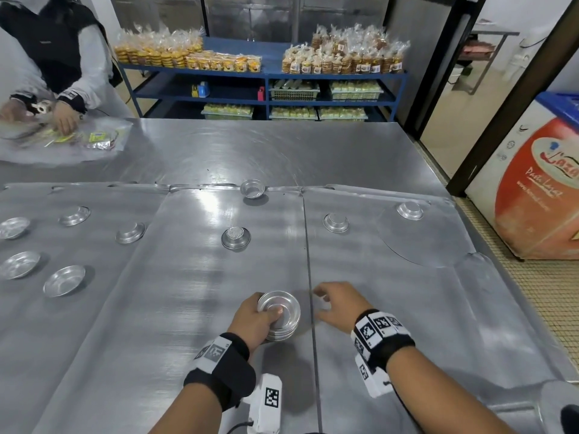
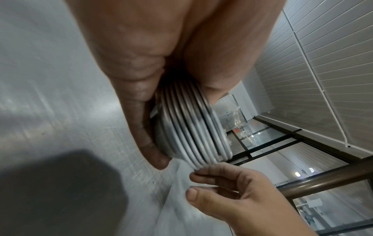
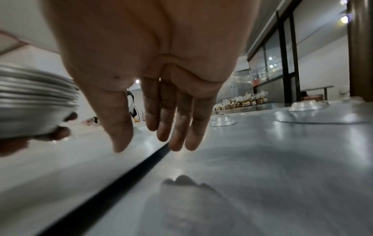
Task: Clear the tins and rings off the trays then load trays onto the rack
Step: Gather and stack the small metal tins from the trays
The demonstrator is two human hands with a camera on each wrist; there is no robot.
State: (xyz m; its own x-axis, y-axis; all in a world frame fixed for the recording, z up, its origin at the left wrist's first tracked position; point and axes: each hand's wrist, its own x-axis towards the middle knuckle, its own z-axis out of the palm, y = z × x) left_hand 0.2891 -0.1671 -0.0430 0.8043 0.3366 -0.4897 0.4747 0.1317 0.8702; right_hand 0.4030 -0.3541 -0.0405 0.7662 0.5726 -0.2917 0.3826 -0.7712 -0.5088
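My left hand (image 1: 255, 314) grips a stack of nested round tins (image 1: 280, 314) just above the middle tray (image 1: 200, 277); the left wrist view shows the stack's rims (image 2: 193, 127) held between thumb and fingers. My right hand (image 1: 326, 303) hovers empty beside the stack, over the seam with the right tray (image 1: 391, 308), fingers straight and relaxed (image 3: 161, 115). Loose tins lie scattered: one upside down in the middle tray (image 1: 235, 238), one at its far edge (image 1: 252, 188), two on the right tray (image 1: 336, 222) (image 1: 409, 210), several on the left tray (image 1: 64, 280).
Three trays lie side by side on a steel table (image 1: 235, 145). Another person (image 1: 62, 57) handles plastic bags (image 1: 78, 139) at the far left. A blue shelf (image 1: 263, 73) with packed goods stands behind. A chest freezer (image 1: 532, 183) stands at the right.
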